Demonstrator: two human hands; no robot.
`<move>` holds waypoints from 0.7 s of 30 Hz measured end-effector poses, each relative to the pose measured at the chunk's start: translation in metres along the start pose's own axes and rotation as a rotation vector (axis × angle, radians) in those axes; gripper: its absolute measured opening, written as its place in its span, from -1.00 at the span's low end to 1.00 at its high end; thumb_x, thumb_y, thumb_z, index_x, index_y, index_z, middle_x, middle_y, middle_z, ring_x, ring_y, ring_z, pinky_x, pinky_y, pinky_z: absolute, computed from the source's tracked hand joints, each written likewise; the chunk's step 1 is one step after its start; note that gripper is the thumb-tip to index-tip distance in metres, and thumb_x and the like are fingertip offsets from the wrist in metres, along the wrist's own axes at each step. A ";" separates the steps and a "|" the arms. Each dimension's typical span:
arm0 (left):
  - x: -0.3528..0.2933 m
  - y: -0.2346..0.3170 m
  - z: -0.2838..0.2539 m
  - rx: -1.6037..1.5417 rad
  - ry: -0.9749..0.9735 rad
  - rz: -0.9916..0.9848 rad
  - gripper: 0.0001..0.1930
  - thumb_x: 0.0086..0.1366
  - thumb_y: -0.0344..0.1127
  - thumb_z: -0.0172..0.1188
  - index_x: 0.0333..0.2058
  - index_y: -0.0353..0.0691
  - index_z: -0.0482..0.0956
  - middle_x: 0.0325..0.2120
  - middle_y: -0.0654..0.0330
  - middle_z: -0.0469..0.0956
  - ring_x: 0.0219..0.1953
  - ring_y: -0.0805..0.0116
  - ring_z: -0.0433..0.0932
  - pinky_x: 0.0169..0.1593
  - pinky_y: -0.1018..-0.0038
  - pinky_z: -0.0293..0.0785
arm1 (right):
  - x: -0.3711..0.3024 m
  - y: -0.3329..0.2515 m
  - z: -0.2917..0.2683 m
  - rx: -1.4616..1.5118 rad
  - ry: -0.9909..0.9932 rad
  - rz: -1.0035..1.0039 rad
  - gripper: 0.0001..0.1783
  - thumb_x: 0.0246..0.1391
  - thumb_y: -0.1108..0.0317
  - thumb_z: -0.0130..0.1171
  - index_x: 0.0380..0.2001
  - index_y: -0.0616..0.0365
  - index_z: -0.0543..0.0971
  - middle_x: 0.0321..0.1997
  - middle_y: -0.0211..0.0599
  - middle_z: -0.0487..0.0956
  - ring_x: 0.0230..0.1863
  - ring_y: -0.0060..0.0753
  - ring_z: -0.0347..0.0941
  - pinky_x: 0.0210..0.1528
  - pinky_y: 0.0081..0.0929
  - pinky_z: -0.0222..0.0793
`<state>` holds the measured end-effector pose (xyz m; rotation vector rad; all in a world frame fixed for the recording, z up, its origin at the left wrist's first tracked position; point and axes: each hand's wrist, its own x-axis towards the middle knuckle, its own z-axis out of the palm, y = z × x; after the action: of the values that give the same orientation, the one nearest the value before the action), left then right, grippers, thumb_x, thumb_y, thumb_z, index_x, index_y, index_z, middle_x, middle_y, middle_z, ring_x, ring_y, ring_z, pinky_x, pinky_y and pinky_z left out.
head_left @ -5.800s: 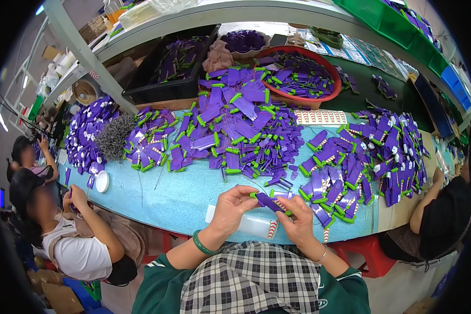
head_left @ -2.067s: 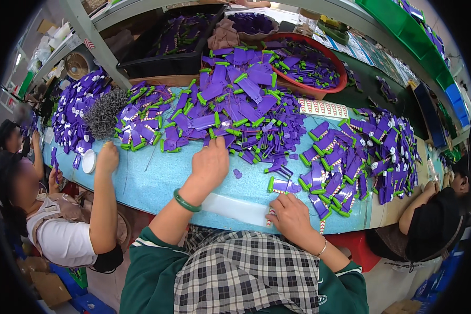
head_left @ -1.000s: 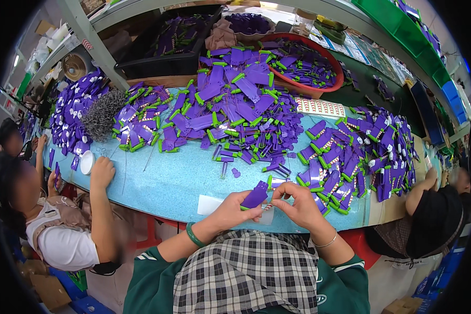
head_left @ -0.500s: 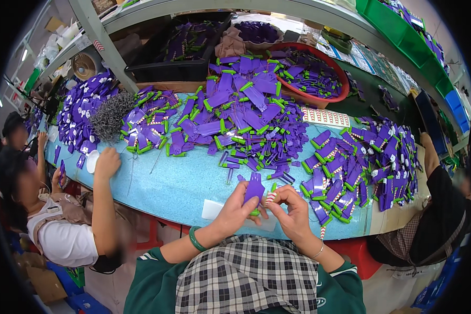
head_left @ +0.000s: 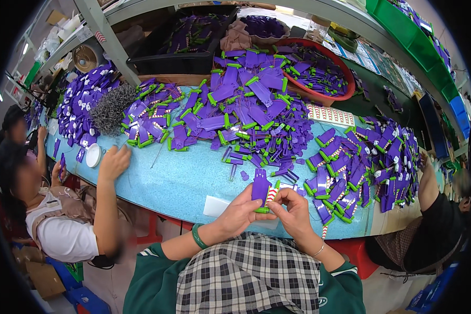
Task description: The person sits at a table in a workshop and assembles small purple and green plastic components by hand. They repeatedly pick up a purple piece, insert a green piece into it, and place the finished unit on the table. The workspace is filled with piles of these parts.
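My left hand (head_left: 237, 213) is closed on a flat purple plastic piece (head_left: 260, 187), which stands up between thumb and fingers. A bright green part (head_left: 262, 210) shows at the lower end of that piece, by my fingertips. My right hand (head_left: 293, 212) pinches a red-and-white striped strip (head_left: 272, 194) right beside the purple piece. A green tip shows above the strip. Whether the strip is stuck to the piece is hidden by my fingers. Past my hands lies a big heap of purple and green pieces (head_left: 246, 104).
To the right is a pile of purple pieces with striped strips (head_left: 345, 172); behind it lies a sheet of striped stickers (head_left: 329, 115). A red basin (head_left: 350, 83) and black crate (head_left: 172, 65) stand at the back. Co-workers sit at left (head_left: 63, 230) and right (head_left: 429, 230).
My right hand has brought the striped strip over against the purple piece, which is turned more upright. The left co-worker's hand has shifted right; the right co-worker's hand has come down toward the pile.
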<state>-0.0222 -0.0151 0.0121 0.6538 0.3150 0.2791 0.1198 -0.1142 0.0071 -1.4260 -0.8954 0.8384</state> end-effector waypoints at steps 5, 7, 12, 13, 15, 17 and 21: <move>-0.001 -0.002 -0.002 0.001 0.009 -0.008 -0.56 0.35 -0.45 -0.16 0.19 -0.15 0.13 0.05 0.14 0.33 0.12 0.27 0.36 0.14 0.13 0.39 | -0.001 0.002 0.000 0.011 -0.007 0.013 -0.87 -0.07 0.47 0.29 -0.48 0.21 0.52 -0.50 -0.46 0.49 -0.45 -0.65 0.36 -0.34 -0.64 0.31; -0.001 -0.002 -0.003 0.008 -0.001 -0.001 -0.56 0.34 -0.45 -0.16 0.19 -0.16 0.13 0.05 0.14 0.32 0.12 0.27 0.36 0.15 0.13 0.39 | -0.001 0.003 0.000 0.002 -0.009 0.018 -0.88 -0.07 0.47 0.29 -0.49 0.21 0.52 -0.50 -0.46 0.49 -0.45 -0.65 0.36 -0.34 -0.64 0.31; 0.001 0.000 0.002 0.215 0.023 0.008 -0.58 0.29 -0.53 -0.12 0.13 -0.21 0.17 0.01 0.16 0.33 0.08 0.31 0.39 0.09 0.24 0.48 | -0.002 0.004 -0.001 -0.027 -0.013 0.006 -0.88 -0.07 0.48 0.29 -0.50 0.21 0.52 -0.49 -0.44 0.50 -0.44 -0.64 0.36 -0.33 -0.63 0.31; 0.001 0.002 0.005 0.312 0.043 0.011 -0.59 0.28 -0.55 -0.11 0.11 -0.22 0.18 0.00 0.17 0.34 0.07 0.32 0.40 0.08 0.27 0.50 | -0.003 0.004 0.000 -0.010 -0.002 0.002 -0.89 -0.07 0.48 0.28 -0.52 0.21 0.52 -0.50 -0.43 0.50 -0.45 -0.62 0.37 -0.34 -0.61 0.30; 0.000 0.003 0.009 0.326 0.040 0.027 -0.64 0.30 -0.49 -0.02 0.06 -0.26 0.21 -0.05 0.18 0.36 0.02 0.37 0.42 0.04 0.33 0.53 | -0.003 0.003 0.001 0.022 0.021 -0.008 -0.88 -0.07 0.49 0.28 -0.54 0.21 0.51 -0.52 -0.41 0.51 -0.45 -0.59 0.37 -0.36 -0.59 0.29; -0.001 0.001 0.011 0.302 0.032 0.033 -0.67 0.32 -0.43 0.00 0.04 -0.27 0.24 -0.09 0.20 0.38 -0.02 0.42 0.43 0.03 0.38 0.50 | -0.003 0.003 -0.001 -0.127 0.045 -0.159 -0.87 -0.11 0.52 0.28 -0.58 0.20 0.50 -0.55 -0.39 0.50 -0.48 -0.51 0.38 -0.40 -0.54 0.27; -0.003 -0.002 0.010 0.397 0.000 0.116 -0.72 0.34 -0.38 0.03 0.00 -0.26 0.30 -0.15 0.25 0.40 -0.09 0.54 0.40 -0.02 0.52 0.41 | 0.000 -0.014 0.001 -0.465 0.165 -0.608 -0.83 -0.21 0.57 0.31 -0.65 0.17 0.48 -0.60 -0.34 0.49 -0.53 -0.35 0.36 -0.47 -0.45 0.23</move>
<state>-0.0207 -0.0234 0.0187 1.0661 0.3365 0.3312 0.1179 -0.1134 0.0207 -1.4586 -1.3552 0.0515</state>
